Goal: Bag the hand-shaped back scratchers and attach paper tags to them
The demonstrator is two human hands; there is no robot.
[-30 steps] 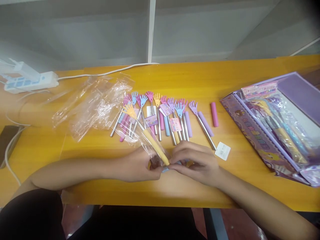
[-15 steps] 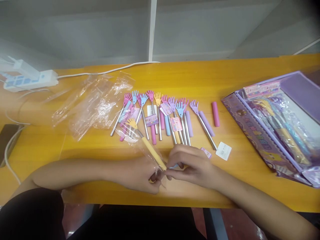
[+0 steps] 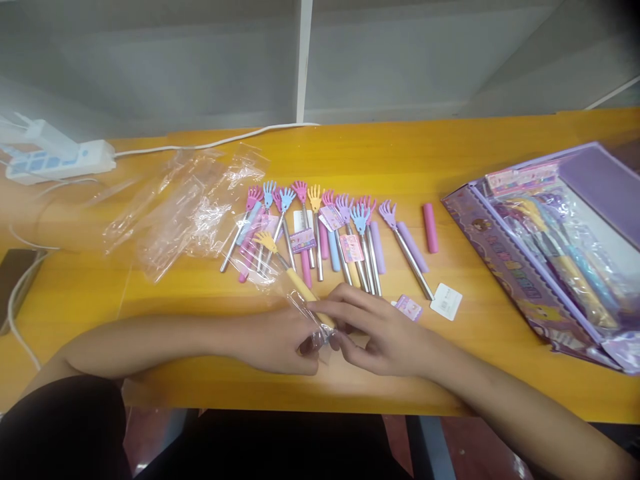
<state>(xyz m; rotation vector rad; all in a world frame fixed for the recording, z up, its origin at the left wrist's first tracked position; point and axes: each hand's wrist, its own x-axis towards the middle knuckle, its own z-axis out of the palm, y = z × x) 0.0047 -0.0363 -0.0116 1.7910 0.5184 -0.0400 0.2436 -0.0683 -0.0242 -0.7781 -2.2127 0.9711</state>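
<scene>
A yellow back scratcher slants between my hands, its hand-shaped head pointing up and left, with clear plastic around its handle. My left hand is closed on the plastic wrap by the handle's lower end. Fingers of my right hand lie over the lower handle and grip it, thumb below. Just beyond, several back scratchers in pink, blue, purple and yellow lie in a row, among them a purple one. Small tags lie among them, and a white tag is to the right of my right hand.
Clear plastic bags are heaped at the left. An open purple display box at the right holds wrapped back scratchers. A white power strip with cables sits at the far left. One loose pink handle lies near the box.
My right fingers have moved up over the yellow handle, where they were pinching its lower end. The scratcher has shifted slightly, and more of the purple tag beside my right hand shows.
</scene>
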